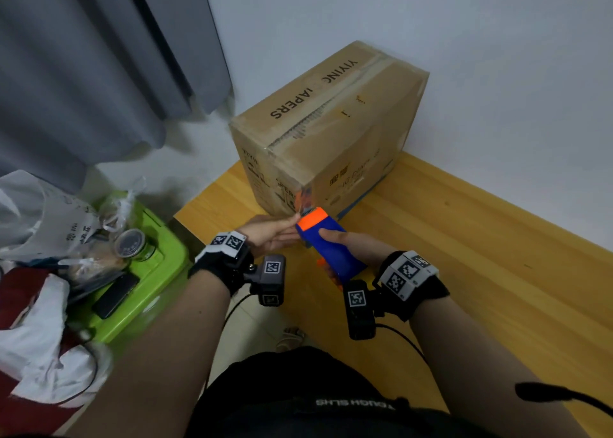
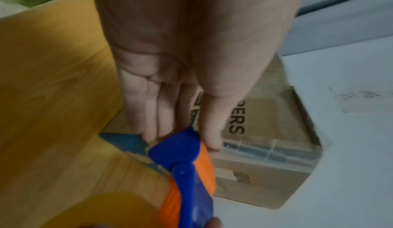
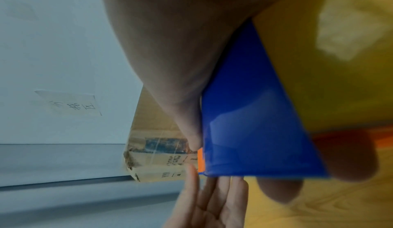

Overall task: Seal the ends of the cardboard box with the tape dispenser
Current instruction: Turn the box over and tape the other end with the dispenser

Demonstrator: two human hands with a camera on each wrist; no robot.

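Observation:
A brown cardboard box (image 1: 331, 122) stands on the wooden table (image 1: 481, 255) against the wall, with old clear tape along its top seam. My right hand (image 1: 329, 255) grips a blue and orange tape dispenser (image 1: 343, 255), whose orange head points at the box's near bottom corner. My left hand (image 1: 296, 228) reaches in from the left with straight fingers and touches the dispenser's head. In the left wrist view the left hand (image 2: 180, 135) flanks the blue tip of the dispenser (image 2: 191, 181) in front of the box (image 2: 266, 164). The right wrist view shows the dispenser (image 3: 255, 130), the box corner (image 3: 153, 164) and the left hand's fingers (image 3: 212, 198).
A green bin (image 1: 156, 281) left of the table holds plastic bags, a jar (image 1: 132, 243) and a dark phone (image 1: 114, 295). A grey curtain (image 1: 99, 56) hangs at the back left. The white wall (image 1: 464, 56) stands right behind the box.

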